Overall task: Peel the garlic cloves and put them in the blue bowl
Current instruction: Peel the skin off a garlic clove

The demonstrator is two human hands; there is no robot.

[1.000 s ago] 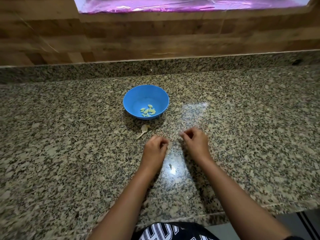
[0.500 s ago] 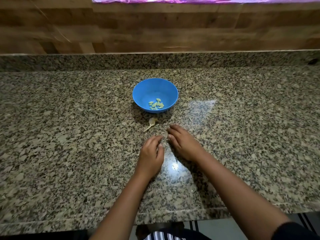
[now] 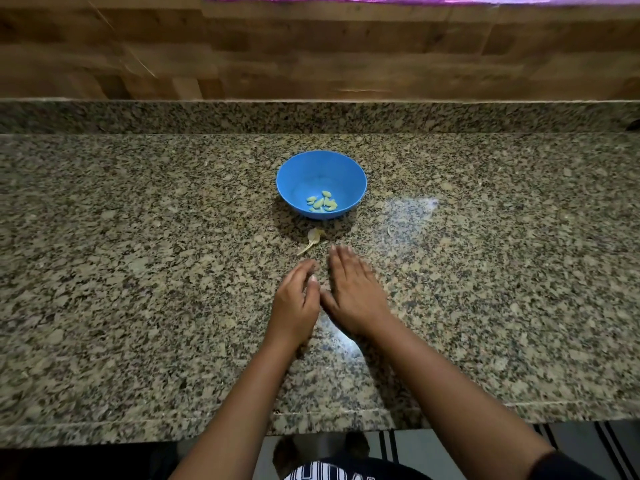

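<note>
Head view: both hands lie close together on the granite counter (image 3: 138, 271), thumbs almost touching. The right hand (image 3: 353, 292) is flat, palm down, fingers straight and together; the fingertips are blurred, so I cannot tell whether they press the stone or skim just over it. The left hand (image 3: 294, 299) stands on its edge with fingers loosely curved and nothing visible in it. That looks like a cupped wall for gathering scraps against, though a small bit could be hidden behind the palm.

A dry garlic stalk with skin (image 3: 311, 239) lies just beyond the left fingertips and just left of the right ones, probably discarded waste. Straight beyond it, past both sets of fingertips, sits the blue bowl (image 3: 298, 174), with the peeled cloves (image 3: 322, 204) heaped in its near side. No unpeeled clove shows, so the peeling seems finished or nearly so.

A skin flake (image 3: 389, 232) lies beyond and right of the right fingertips. Bare stone runs wide on either side of the fingers. The counter's front edge is behind the wrists, and the granite upstand (image 3: 173, 116) is well beyond the bowl.
</note>
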